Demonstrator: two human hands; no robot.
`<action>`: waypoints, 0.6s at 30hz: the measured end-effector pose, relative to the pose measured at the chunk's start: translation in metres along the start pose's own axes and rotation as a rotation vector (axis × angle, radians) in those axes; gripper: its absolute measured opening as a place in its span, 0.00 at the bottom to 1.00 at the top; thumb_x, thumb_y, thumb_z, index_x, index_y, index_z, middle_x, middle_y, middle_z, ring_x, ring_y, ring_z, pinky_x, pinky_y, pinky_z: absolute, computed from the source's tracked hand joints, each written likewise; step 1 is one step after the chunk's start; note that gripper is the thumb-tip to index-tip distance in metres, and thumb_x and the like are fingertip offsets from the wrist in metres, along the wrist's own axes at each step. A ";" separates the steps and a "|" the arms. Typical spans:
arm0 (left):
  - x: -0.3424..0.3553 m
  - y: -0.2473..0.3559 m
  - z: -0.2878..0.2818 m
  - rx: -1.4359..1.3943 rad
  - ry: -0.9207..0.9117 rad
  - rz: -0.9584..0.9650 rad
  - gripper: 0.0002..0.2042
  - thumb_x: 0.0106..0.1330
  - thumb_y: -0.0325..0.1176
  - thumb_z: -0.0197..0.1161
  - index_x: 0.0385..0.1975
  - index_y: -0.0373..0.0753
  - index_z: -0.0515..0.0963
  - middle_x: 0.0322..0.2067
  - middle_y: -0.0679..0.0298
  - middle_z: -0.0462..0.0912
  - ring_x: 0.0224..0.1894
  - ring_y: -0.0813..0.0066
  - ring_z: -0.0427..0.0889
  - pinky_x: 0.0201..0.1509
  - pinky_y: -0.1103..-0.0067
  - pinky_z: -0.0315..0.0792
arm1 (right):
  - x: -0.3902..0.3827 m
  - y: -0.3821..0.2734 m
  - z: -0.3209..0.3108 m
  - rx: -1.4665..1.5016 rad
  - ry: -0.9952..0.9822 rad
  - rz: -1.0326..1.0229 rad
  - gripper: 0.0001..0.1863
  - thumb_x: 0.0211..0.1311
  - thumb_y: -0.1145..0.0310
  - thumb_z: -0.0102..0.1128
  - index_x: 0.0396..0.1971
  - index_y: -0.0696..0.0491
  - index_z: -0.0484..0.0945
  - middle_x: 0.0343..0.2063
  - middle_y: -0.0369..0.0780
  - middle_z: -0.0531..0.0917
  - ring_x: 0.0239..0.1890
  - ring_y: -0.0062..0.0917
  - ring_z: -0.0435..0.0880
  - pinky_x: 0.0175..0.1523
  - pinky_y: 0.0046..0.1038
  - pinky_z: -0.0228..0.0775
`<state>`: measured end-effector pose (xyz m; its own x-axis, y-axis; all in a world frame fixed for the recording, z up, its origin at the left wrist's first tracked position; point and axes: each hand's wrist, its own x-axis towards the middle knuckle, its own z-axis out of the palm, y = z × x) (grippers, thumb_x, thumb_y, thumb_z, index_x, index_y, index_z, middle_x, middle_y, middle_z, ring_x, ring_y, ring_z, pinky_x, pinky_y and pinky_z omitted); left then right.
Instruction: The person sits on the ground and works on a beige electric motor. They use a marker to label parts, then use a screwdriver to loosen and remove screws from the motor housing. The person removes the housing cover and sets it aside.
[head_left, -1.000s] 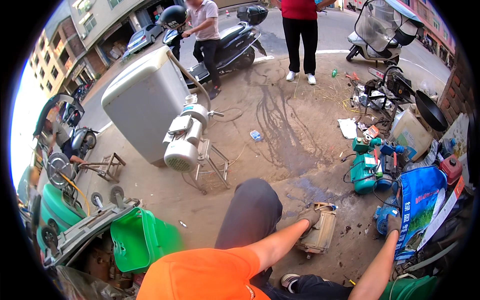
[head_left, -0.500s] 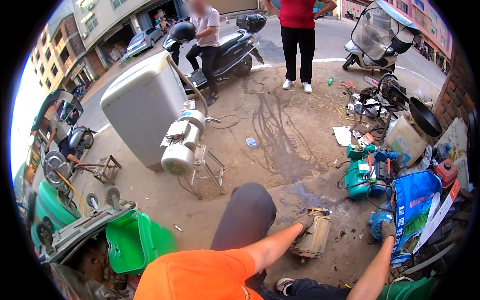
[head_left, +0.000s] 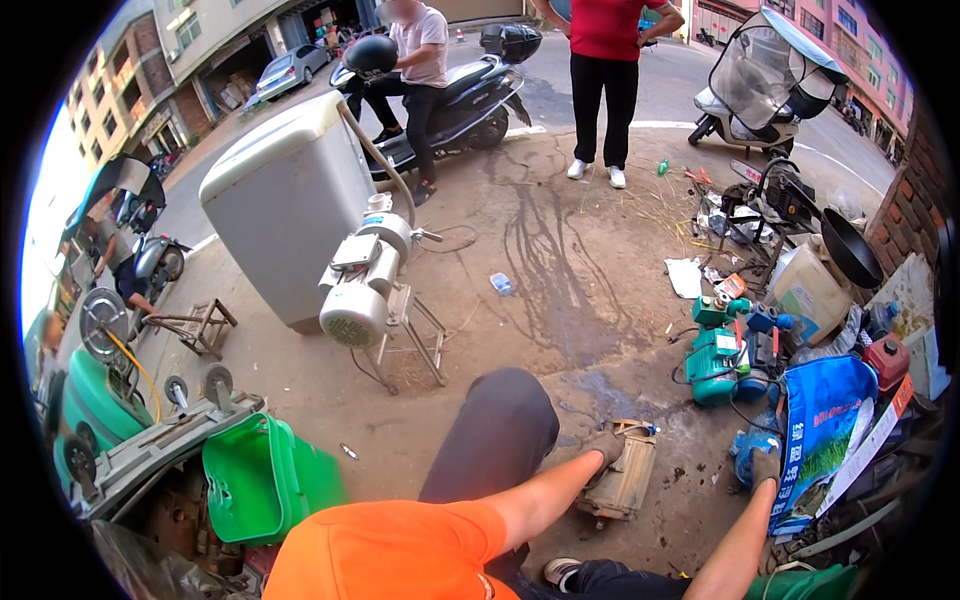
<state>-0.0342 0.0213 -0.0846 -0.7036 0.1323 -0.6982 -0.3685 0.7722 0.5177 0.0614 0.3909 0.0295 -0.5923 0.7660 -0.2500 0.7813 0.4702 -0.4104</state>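
My left hand [head_left: 606,447], in a dark glove, is closed at the upper left edge of a worn, tan box-shaped metal casing [head_left: 622,482] on the ground. A short wire or handle runs along the casing's top. Farther right, my gloved right hand [head_left: 765,466] is closed on a blue rounded motor or pump body [head_left: 748,446], its fingers partly hidden. Right beside that hand stands a blue printed bag [head_left: 822,430]. Just beyond are a green electric pump [head_left: 712,366] and a darker blue one [head_left: 757,375] with black cables.
A green bucket [head_left: 262,480] lies tipped at the left. Ahead stands a motor on a metal stand [head_left: 358,315], beside a large white cabinet [head_left: 285,215]. One person sits on a scooter [head_left: 455,105]; another person [head_left: 603,100] stands ahead. Clutter with a black pan [head_left: 850,248] lines the right.
My right hand has shifted slightly left with the blue motor body, which shows a little more beside the bag. My left hand stays on the casing. The view has shifted slightly.
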 end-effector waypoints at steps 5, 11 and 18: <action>-0.013 0.005 -0.009 0.021 -0.022 0.007 0.36 0.72 0.58 0.43 0.78 0.51 0.49 0.74 0.41 0.53 0.74 0.40 0.56 0.77 0.61 0.54 | -0.001 -0.002 0.001 -0.005 0.042 -0.007 0.44 0.54 0.54 0.62 0.69 0.60 0.63 0.63 0.59 0.72 0.65 0.53 0.72 0.66 0.41 0.66; -0.018 -0.002 -0.013 -0.032 -0.007 -0.003 0.36 0.71 0.57 0.44 0.77 0.51 0.50 0.73 0.41 0.55 0.74 0.41 0.57 0.77 0.61 0.55 | 0.006 0.003 0.012 -0.038 0.032 -0.046 0.44 0.54 0.53 0.61 0.70 0.60 0.62 0.63 0.59 0.72 0.65 0.52 0.71 0.68 0.40 0.64; 0.006 0.005 0.017 0.104 0.057 0.085 0.35 0.70 0.57 0.45 0.76 0.52 0.54 0.71 0.41 0.61 0.74 0.44 0.59 0.76 0.60 0.56 | 0.032 0.055 0.011 -0.001 0.076 -0.020 0.43 0.55 0.51 0.63 0.70 0.53 0.64 0.60 0.55 0.77 0.61 0.50 0.77 0.65 0.40 0.69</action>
<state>-0.0301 0.0364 -0.0945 -0.7638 0.1672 -0.6234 -0.2433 0.8201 0.5180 0.0833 0.4372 -0.0107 -0.5914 0.7873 -0.1742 0.7695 0.4865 -0.4138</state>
